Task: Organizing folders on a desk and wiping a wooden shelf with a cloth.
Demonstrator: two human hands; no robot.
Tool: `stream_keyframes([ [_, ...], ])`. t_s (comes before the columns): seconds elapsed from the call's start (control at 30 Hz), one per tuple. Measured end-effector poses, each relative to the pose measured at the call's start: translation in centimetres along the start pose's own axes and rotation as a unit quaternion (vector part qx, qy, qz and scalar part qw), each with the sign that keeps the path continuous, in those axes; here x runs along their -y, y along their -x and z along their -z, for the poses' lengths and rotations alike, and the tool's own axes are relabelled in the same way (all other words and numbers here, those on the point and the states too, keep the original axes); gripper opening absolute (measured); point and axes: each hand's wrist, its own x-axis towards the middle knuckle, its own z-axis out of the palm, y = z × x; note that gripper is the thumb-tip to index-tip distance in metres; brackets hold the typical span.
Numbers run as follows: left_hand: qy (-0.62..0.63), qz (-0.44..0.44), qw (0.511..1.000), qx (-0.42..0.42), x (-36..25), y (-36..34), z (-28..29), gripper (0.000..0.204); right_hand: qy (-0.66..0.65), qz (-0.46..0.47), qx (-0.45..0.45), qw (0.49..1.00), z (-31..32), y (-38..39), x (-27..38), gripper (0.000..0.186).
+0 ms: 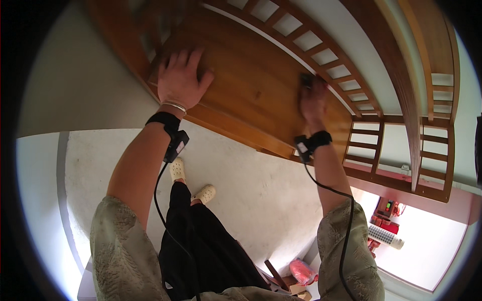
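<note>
My left hand (181,80) lies spread on the left end of a brown wooden board (246,85), fingers apart and holding nothing. The board is long and flat, like the base of a bed or bench, with a slatted wooden rail (306,47) along its far side. Toward the board's right end, my right hand (314,103) is closed around a small dark object (305,79) close to that rail. Motion blur and the fingers hide what kind of object it is. Each wrist wears a black strap with a small cabled box.
More slatted wooden rails (364,145) close off the right end, and a thick wooden beam (396,65) curves above. Below lies a pale floor (241,185), where my feet stand in cream clogs (205,193). A pink plastic bag (303,272) sits near the lower edge.
</note>
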Motion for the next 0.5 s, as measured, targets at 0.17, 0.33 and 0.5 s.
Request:
stream_keyframes([
  [0.17, 0.008, 0.018, 1.000, 0.016, 1.5, 0.8, 0.8, 0.057, -0.199, 0.077, -0.026, 0.977, 5.2, -11.4, 18.0, 0.041],
  [0.33, 0.028, 0.009, 0.999, -0.038, 1.5, 0.8, 0.6, 0.059, -0.266, 0.147, 0.030, 0.952, 7.4, -16.5, 25.5, 0.044],
  [0.5, 0.068, -0.029, 0.991, -0.109, 1.7, 1.0, 0.1, 0.058, -0.352, 0.274, -0.011, 0.895, 9.6, -16.8, 29.1, 0.047],
])
